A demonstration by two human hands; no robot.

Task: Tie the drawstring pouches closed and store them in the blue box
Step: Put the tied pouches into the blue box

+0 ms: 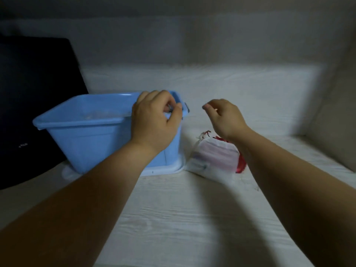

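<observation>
**A:** Head view. Where are the hands?

**B:** The left hand [154, 120] hangs over the near right corner of the blue box [86, 143]. Its fingers [173, 110] are curled tight, pinching a small grey object [169, 108] that is too blurred to name. The right hand [223, 118] hovers just beside the box with its fingers loosely curled, and nothing shows in them.

**A:** And the pouches?

**B:** A heap of drawstring pouches [213, 157], pale fabric with red cords, lies on the desk [173, 218] under the right wrist, touching the white lid [163, 171] that the box stands on. Something pale and translucent lies inside the box. It may be stored pouches, but I cannot confirm that.

**A:** What is the procedure for this step?

**B:** In my judgement this is a drop into the box.
1. Bring the left hand inside the rim before letting go, so the item cannot catch on the corner latch.
2. Lower the right hand to the heap.
3. Lift one pouch only, by its neck.
4. Keep the red cords from snagging on the neighbouring pouches.
</observation>
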